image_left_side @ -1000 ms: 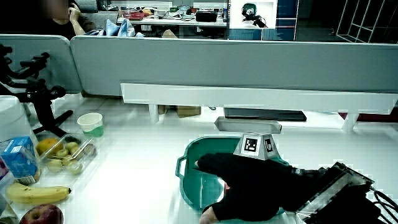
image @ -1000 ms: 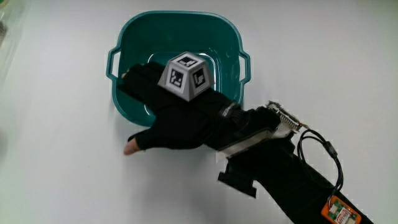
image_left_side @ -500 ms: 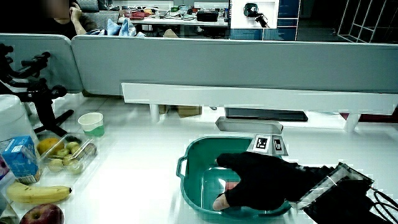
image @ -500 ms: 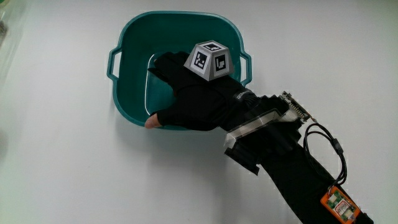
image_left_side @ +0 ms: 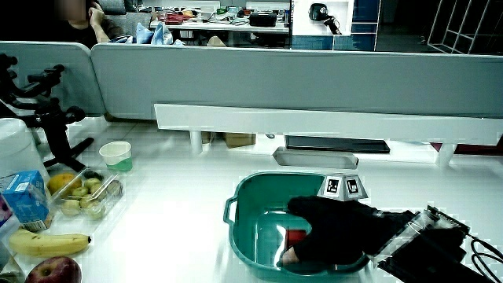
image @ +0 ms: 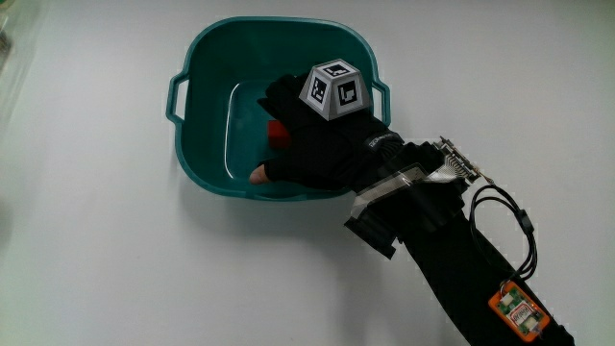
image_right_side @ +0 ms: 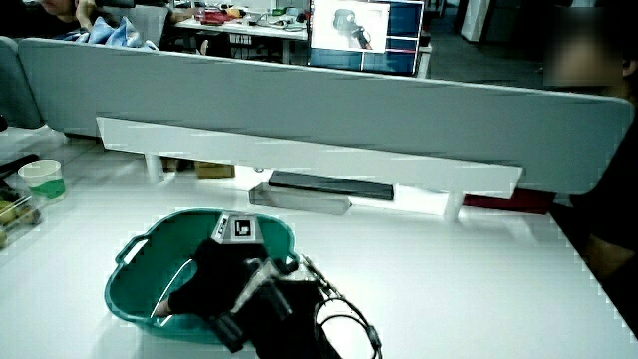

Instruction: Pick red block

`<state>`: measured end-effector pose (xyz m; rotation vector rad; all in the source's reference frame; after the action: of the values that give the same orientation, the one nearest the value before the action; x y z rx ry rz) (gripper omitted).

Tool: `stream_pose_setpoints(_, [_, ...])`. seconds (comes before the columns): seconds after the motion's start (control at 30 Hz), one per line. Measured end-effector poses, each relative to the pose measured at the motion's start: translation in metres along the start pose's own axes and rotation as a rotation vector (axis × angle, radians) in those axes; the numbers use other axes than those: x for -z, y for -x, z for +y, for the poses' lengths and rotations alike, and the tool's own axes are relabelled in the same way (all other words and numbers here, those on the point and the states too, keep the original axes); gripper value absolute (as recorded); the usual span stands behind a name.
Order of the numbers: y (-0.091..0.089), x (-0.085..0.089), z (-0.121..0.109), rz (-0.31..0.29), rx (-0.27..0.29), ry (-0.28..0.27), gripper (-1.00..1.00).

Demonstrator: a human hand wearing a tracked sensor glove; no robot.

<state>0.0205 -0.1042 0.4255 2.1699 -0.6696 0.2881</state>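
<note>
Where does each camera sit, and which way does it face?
Main view: above the table, looking straight down on the teal tub; shows the hand, its cube and forearm.
In a side view, the camera looks forward and down toward the partition; hand in tub over the red block.
In a side view, the same direction; hand and forearm.
All share tub and hand.

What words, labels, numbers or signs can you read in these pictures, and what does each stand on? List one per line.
No word or number can be read anywhere.
Patterned cube on the hand: black-and-white marker patterns, no letters.
Orange tag on the forearm: print too small to read.
Blue carton beside the fruit: print blurred.
Teal basin and red block: no markings visible.
</note>
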Motion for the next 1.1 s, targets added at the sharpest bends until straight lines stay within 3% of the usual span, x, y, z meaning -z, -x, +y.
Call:
stream_pose_setpoints(0.03, [-0.001,0.001,0.002,-0.028,0.017,0.002,0.00])
stream_pose_setpoints(0.13, [-0.004,0.003,0.005,-0.037,0.040,0.022,0.00])
stream_pose_setpoints(0.27, [-0.005,0.006,0.010,-0.127,0.101,0.040,0.00])
stream_pose_setpoints(0.4, [-0.003,0.007,0.013,-0.176,0.133,0.050,0.00])
stream_pose_setpoints(0.57, [-0.006,0.009,0.017,-0.192,0.169,0.064,0.00])
stream_pose_setpoints(0.8, [-0.008,0.011,0.019,-0.201,0.179,0.087,0.00])
stream_pose_setpoints(1.0, [-0.010,0.011,0.020,-0.199,0.193,0.064,0.07])
stream_pose_setpoints(1.07, [-0.010,0.010,0.020,-0.181,0.175,0.054,0.12])
stream_pose_setpoints(1.1, [-0.011,0.010,0.020,-0.193,0.195,0.041,0.14])
